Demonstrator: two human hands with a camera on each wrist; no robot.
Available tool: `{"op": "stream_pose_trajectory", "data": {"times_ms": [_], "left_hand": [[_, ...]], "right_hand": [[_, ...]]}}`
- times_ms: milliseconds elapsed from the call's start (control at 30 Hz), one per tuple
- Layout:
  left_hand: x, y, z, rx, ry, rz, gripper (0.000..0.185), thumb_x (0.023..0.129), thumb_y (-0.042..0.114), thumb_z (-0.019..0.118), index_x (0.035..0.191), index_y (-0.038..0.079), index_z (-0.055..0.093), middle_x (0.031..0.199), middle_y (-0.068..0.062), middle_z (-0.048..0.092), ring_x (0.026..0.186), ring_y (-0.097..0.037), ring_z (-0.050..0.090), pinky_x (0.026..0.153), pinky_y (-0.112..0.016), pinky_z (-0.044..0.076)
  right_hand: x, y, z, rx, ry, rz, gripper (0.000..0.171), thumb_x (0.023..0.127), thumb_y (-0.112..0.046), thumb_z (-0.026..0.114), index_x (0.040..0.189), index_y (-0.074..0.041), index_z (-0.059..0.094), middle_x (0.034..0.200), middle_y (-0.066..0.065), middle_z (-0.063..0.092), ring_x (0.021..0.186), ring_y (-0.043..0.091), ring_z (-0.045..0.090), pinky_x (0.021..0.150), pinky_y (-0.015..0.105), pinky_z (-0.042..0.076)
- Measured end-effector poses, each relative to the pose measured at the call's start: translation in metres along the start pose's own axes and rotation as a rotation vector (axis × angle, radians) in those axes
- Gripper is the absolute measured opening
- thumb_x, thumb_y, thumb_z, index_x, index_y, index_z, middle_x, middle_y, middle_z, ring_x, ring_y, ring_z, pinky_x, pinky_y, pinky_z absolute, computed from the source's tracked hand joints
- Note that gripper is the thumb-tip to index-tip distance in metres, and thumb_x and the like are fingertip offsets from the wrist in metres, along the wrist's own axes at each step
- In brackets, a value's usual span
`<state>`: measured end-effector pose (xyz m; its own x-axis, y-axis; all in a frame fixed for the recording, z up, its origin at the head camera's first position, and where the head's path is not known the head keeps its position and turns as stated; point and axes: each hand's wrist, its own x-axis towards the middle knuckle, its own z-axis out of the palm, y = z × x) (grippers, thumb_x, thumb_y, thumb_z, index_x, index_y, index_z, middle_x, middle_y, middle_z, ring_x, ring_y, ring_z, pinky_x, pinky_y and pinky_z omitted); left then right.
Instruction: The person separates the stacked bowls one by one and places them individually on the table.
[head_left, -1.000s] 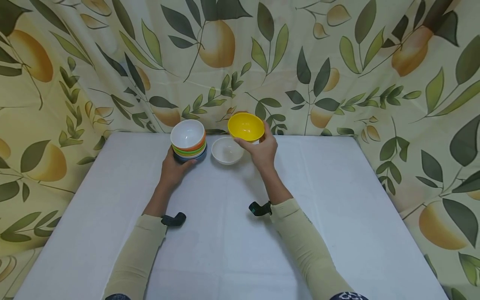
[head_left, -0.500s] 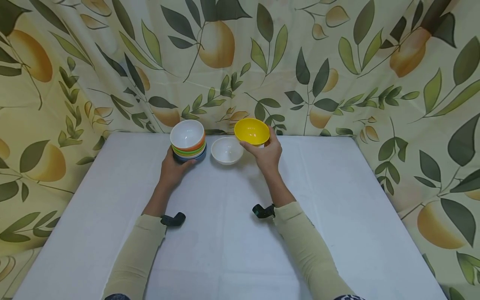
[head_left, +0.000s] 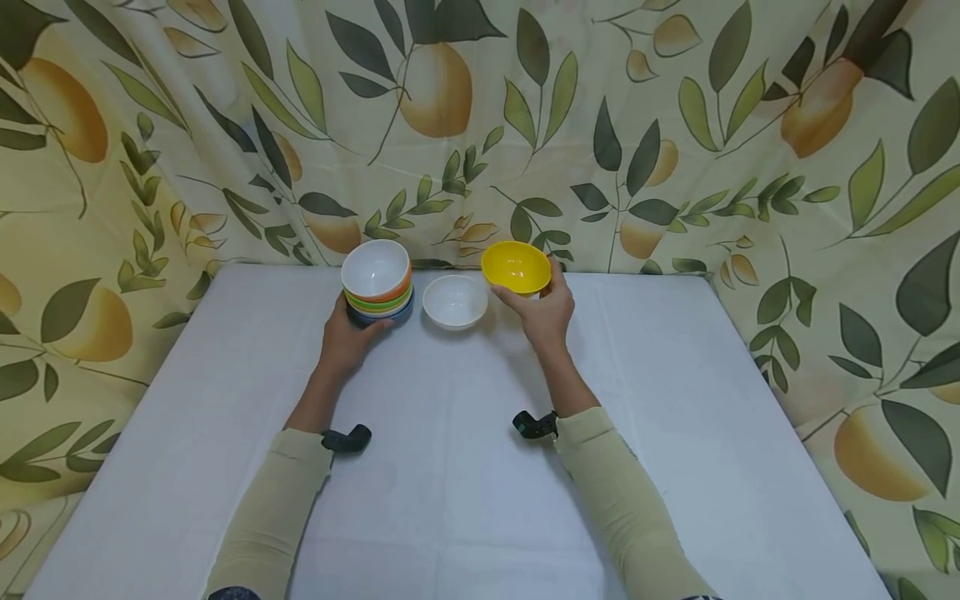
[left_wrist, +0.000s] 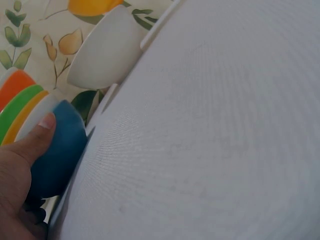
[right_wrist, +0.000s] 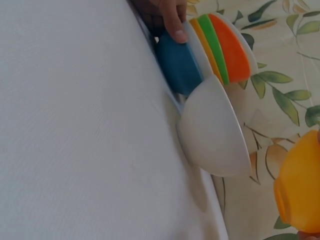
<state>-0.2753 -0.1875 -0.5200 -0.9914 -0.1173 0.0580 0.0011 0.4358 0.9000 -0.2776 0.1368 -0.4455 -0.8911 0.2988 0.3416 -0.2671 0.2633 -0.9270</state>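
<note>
From head view: right hand (head_left: 542, 312) grips yellow bowl (head_left: 516, 267) from below, thumb at near rim, fingers curled round far side; held off bench (head_left: 675, 433), just right of white bowl (head_left: 454, 301). Mouth up, tilted a bit toward camera; round, so no long axis, only vertical axis leaning slightly. Risk: thin rim pinch could slip; might also clip white bowl if lowered too far left. Left hand (head_left: 345, 337) wrapped on stack (head_left: 377, 283) base.

Left wrist view: thumb (left_wrist: 42, 131) pressed on blue bowl (left_wrist: 57, 150), fingers hidden behind. Risk: push could slide stack.

Right wrist view: yellow bowl (right_wrist: 300, 182) at edge, off bench, apart from white bowl (right_wrist: 215, 132); grip mostly out of frame.
</note>
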Motion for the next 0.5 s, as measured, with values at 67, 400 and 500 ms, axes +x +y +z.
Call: {"op": "stream_pose_trajectory", "data": {"times_ms": [67, 400, 500], "left_hand": [[0.0, 0.0, 0.0, -0.002, 0.0, 0.002, 0.112, 0.088, 0.039, 0.087, 0.17, 0.015, 0.013, 0.168, -0.014, 0.032, 0.157, -0.032, 0.024, 0.128, -0.051, 0.019], [0.001, -0.002, 0.0, -0.015, -0.005, -0.001, 0.114, 0.088, 0.041, 0.088, 0.17, 0.016, 0.013, 0.168, -0.013, 0.032, 0.157, -0.032, 0.025, 0.128, -0.052, 0.02], [0.0, -0.001, 0.0, -0.017, -0.005, 0.002, 0.113, 0.088, 0.04, 0.088, 0.17, 0.016, 0.013, 0.168, -0.013, 0.032, 0.157, -0.032, 0.025, 0.128, -0.051, 0.02]], "right_hand": [[0.001, 0.001, -0.002, -0.003, 0.005, 0.002, 0.092, 0.078, -0.022, 0.097, 0.153, -0.001, 0.049, 0.147, 0.009, 0.057, 0.135, 0.02, 0.053, 0.116, 0.025, 0.041], [0.002, 0.009, -0.011, 0.017, 0.004, -0.023, 0.086, 0.075, -0.021, 0.099, 0.147, -0.003, 0.055, 0.142, 0.006, 0.061, 0.132, 0.018, 0.055, 0.116, 0.027, 0.042], [0.003, 0.011, -0.013, 0.019, 0.003, -0.03, 0.085, 0.074, -0.019, 0.099, 0.146, -0.002, 0.056, 0.14, 0.007, 0.062, 0.132, 0.019, 0.056, 0.116, 0.027, 0.042]]}}
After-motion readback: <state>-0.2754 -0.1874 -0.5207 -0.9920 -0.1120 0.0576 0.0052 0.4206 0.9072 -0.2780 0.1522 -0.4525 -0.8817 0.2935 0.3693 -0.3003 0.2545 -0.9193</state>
